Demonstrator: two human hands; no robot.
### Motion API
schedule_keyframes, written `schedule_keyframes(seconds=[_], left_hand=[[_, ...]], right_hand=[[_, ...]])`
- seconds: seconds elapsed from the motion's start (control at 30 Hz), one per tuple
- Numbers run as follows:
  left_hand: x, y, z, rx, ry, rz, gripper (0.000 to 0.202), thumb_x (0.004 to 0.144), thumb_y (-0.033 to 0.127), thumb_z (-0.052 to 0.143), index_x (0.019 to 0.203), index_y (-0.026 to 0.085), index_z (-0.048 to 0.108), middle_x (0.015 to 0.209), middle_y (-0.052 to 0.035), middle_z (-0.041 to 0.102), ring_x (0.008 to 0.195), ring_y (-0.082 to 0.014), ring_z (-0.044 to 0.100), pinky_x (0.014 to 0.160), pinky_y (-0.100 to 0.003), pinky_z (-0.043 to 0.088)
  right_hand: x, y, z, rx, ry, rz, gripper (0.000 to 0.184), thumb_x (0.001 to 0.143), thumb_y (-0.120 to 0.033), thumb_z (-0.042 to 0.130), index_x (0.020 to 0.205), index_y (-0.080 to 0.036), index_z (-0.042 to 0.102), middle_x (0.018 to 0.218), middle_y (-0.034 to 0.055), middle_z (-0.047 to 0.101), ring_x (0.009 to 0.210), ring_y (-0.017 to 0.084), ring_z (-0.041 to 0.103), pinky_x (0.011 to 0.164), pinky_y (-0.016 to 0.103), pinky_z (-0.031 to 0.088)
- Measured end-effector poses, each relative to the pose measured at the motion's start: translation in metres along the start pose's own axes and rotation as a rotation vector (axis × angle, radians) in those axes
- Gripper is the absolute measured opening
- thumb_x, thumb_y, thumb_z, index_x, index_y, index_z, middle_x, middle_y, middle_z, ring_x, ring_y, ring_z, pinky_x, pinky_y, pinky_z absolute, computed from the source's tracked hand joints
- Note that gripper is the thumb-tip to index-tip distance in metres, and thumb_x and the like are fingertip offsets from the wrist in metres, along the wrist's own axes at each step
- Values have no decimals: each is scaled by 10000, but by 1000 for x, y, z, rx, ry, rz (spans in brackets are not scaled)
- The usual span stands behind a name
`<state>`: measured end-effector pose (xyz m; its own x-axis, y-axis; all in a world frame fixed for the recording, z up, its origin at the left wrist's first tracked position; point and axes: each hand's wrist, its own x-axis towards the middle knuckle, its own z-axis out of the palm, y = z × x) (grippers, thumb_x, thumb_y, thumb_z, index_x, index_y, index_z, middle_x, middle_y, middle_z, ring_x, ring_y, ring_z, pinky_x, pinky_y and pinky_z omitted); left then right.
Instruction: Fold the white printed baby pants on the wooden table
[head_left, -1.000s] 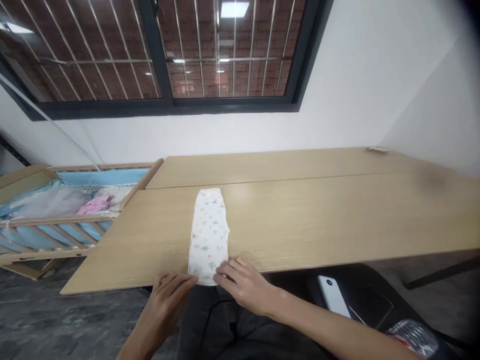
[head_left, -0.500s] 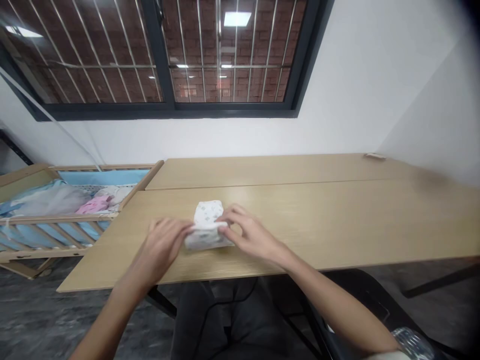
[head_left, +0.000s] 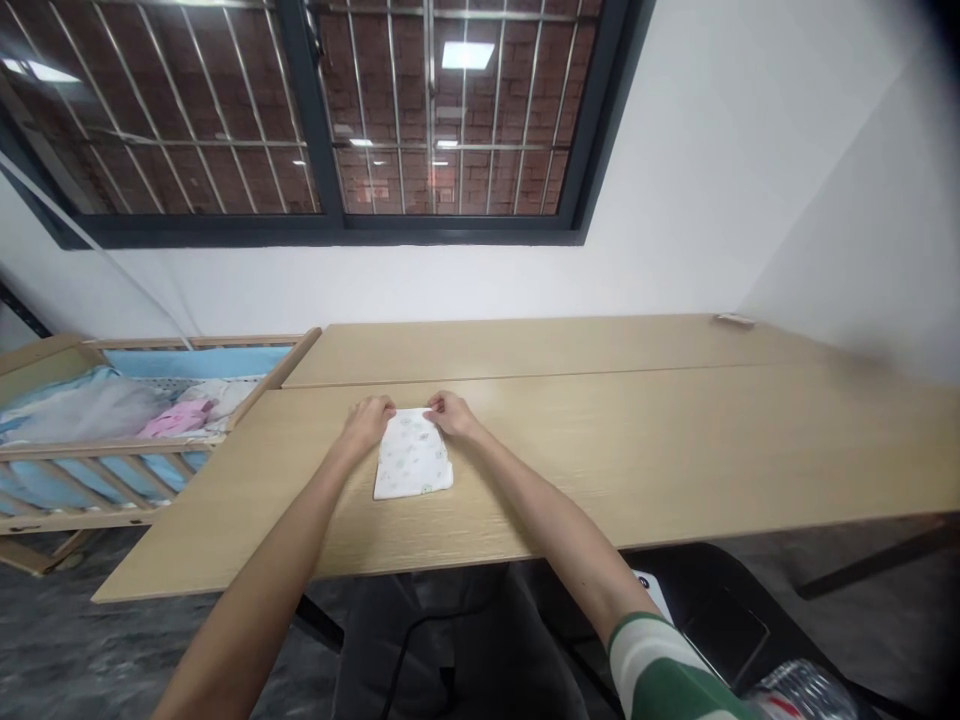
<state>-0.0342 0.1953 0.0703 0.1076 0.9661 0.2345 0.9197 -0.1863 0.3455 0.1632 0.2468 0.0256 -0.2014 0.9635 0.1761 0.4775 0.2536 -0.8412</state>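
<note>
A small white cloth piece point(head_left: 412, 460) with a fine printed pattern lies flat on the wooden table point(head_left: 600, 450). It narrows toward its far edge; whether it is a folded baby garment or a cap I cannot tell. My left hand point(head_left: 369, 420) has its fingers pinched at the far left corner of the cloth. At the far right corner, the fingertips of my right hand point(head_left: 450, 412) are closed on the edge. The near edge of the cloth lies free on the tabletop, with a small bump at its right side.
Left of the table stands a wooden crib point(head_left: 180, 440) with blue lining and pink and white cloths in it. A black chair point(head_left: 720, 600) holding a clear plastic bottle point(head_left: 802, 690) is at lower right. A barred window point(head_left: 450, 120) is set in the wall ahead.
The cloth was folded over with its near part lifted between my hands; now it lies flat. Both hands have moved away from me to its far corners.
</note>
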Motion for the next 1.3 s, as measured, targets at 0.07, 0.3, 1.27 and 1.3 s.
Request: schedule_keyframes(seconds=[0.07, 0.3, 1.27, 1.3], left_hand=[[-13, 4, 3, 15, 46, 7, 308, 950, 248, 476, 1181, 149, 656, 1223, -182, 663, 1171, -319, 593, 990, -438, 440], [-142, 47, 30, 133, 177, 147, 520, 999, 511, 407, 1362, 173, 560, 1378, -189, 583, 1230, -368, 559, 1031, -522, 439], [-197, 61, 72, 281, 247, 116, 510, 1001, 411, 455, 1475, 230, 505, 1544, -169, 447, 1397, -404, 433, 1062, -571, 397], [-197, 62, 71, 270, 244, 112, 513, 1000, 412, 457, 1478, 231, 501, 1547, -169, 442, 1402, -404, 429, 1068, -572, 392]], right_hand=[[0, 5, -1, -14, 11, -7, 161, 783, -195, 701, 918, -165, 619, 830, 4, 629, 749, 139, 597, 722, 274, 499], [-36, -33, -16, -188, -66, -423, 408, 975, -373, 545, 1323, -160, 545, 1363, 158, 558, 1276, 247, 532, 1087, 425, 412], [21, -3, 26, -636, -592, -584, 668, 1042, -539, 280, 1608, -185, 260, 1670, 67, 187, 1557, 225, 135, 1260, 439, 71], [23, -2, 25, -622, -565, -580, 664, 1037, -533, 306, 1598, -179, 293, 1663, 77, 217, 1552, 230, 163, 1258, 441, 93]])
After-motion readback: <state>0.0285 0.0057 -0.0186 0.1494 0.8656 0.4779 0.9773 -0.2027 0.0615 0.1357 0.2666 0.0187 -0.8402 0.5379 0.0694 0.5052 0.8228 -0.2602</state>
